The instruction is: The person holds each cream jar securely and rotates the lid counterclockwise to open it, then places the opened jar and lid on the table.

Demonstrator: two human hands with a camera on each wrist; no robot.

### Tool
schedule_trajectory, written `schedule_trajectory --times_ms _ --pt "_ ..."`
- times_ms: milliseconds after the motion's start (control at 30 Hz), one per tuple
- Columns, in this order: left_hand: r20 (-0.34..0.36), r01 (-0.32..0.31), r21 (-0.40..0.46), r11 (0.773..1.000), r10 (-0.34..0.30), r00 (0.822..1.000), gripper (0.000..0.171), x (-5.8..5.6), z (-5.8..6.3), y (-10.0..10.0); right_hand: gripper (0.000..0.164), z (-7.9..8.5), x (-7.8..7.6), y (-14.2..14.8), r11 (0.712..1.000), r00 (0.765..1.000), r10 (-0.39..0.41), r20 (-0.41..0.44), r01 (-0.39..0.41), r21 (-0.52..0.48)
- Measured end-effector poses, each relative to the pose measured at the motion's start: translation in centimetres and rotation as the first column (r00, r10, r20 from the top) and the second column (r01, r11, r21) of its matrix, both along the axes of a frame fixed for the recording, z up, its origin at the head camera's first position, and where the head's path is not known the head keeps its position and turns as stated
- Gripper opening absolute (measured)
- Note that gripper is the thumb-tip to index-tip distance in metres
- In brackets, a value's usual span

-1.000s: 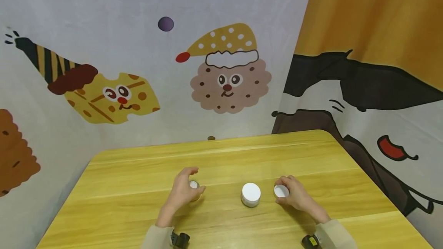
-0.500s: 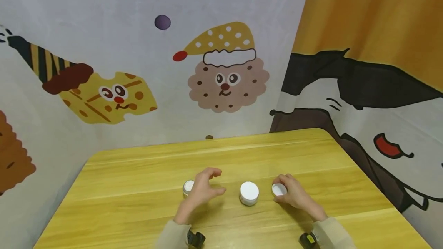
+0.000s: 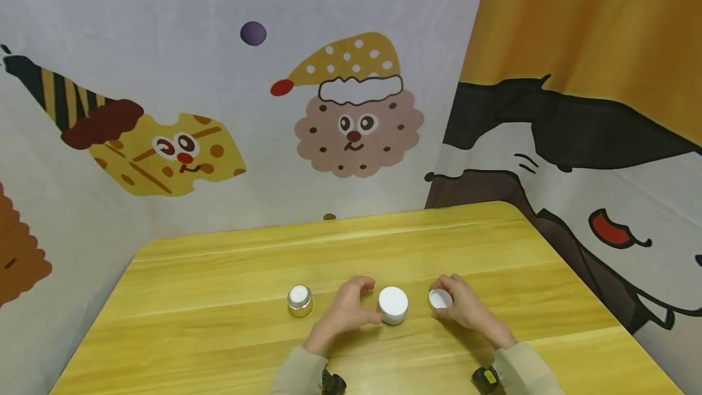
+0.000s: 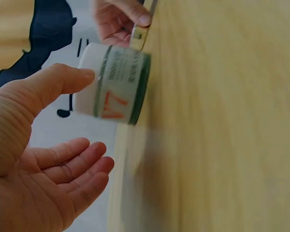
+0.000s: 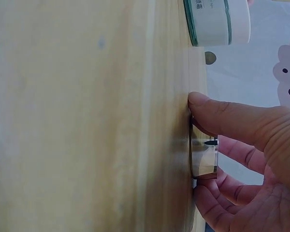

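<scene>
A white-lidded cream jar (image 3: pixel 393 305) stands upright mid-table; the left wrist view shows the orange "V7" on its pale body (image 4: pixel 117 89) and its green base. My left hand (image 3: pixel 351 308) is just left of this jar, thumb and fingers spread apart. The thumb is close to the lid; whether it touches I cannot tell. My right hand (image 3: pixel 466 305) grips a small, low, shiny gold lid (image 5: pixel 204 153) between thumb and fingers, down on the table. From above, this lid (image 3: pixel 440 298) shows a white round face. A small gold jar (image 3: pixel 300 302) with a white top stands farther left.
All of it stands on a yellow wood-grain table (image 3: pixel 230 273) with rounded far corners. Behind the table hangs a cartoon-printed cloth (image 3: pixel 263 157). Both wrists carry small black cameras (image 3: pixel 333 383).
My left hand has left the small gold jar and moved right, up beside the white-lidded jar. My right hand keeps its hold on the gold lid in the same place.
</scene>
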State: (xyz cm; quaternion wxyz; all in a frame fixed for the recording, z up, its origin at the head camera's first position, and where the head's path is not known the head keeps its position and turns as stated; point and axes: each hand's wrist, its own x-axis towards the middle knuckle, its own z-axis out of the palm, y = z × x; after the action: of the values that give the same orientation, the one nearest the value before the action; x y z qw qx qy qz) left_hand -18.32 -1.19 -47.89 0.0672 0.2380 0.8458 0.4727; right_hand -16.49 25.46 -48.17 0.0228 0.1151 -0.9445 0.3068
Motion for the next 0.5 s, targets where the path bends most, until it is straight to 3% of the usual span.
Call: schedule_trajectory --times_ms 233,400,500 --pt "-0.047 0.003 -0.058 0.998 -0.006 0.999 0.062 0.2 -0.4 1.2 0.042 0.0 0.0 0.0 1.000 1.000 -0.008 0.013 0.008 0.003" --pt "-0.022 0.006 -0.069 0.998 -0.007 1.000 0.062 0.2 -0.7 1.6 0.042 -0.1 0.0 0.0 1.000 1.000 -0.007 -0.001 0.007 -0.010" --pt "-0.019 0.012 -0.079 0.997 -0.014 1.000 0.061 0.3 -0.8 1.7 0.042 -0.4 0.1 0.2 1.000 0.999 0.012 -0.052 -0.014 -0.028"
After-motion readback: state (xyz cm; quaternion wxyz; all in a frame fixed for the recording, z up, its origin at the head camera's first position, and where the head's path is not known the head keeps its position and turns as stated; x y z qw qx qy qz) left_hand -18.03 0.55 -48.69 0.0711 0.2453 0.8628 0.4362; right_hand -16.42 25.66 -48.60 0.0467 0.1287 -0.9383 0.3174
